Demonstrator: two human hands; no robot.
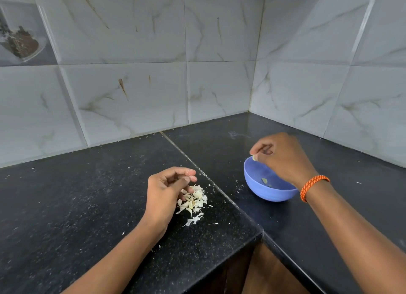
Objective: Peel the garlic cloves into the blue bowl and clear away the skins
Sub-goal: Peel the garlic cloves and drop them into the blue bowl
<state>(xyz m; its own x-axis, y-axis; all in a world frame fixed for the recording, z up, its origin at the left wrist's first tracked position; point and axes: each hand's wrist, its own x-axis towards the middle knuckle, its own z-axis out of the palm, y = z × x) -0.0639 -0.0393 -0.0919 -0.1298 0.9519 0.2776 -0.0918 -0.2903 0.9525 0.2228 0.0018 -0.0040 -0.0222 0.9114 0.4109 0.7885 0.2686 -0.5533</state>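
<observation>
Both hands are at work over the black speckled stone tabletop (92, 206). The right hand (283, 157), with an orange braided band (313, 186) at its wrist, is poised above the far rim of the round blue plastic bowl (267, 188), thumb and forefinger pinched on a small pale peeled garlic clove (254, 157). The left hand (167, 190) rests with loosely curled fingers on the left edge of the heap of papery white garlic skins (193, 200); whether it grips anything cannot be determined. The bowl stands well to the right of the heap, beyond the seam in the tabletop, and one pale peeled clove (264, 180) lies inside it. A peeled clove should be firm, light and slightly tacky; a pinch across its middle is adequate, and release directly over the bowl opening appears to be the step in hand. The skins should be nearly weightless, brittle and easily scattered, so sweeping them together with a cupped palm is likely to serve better than picking at single flakes. Fine white fragments are strewn across the tabletop. Unpeeled cloves within the heap cannot be distinguished from skins, and the bowl's near inner wall is hidden.
</observation>
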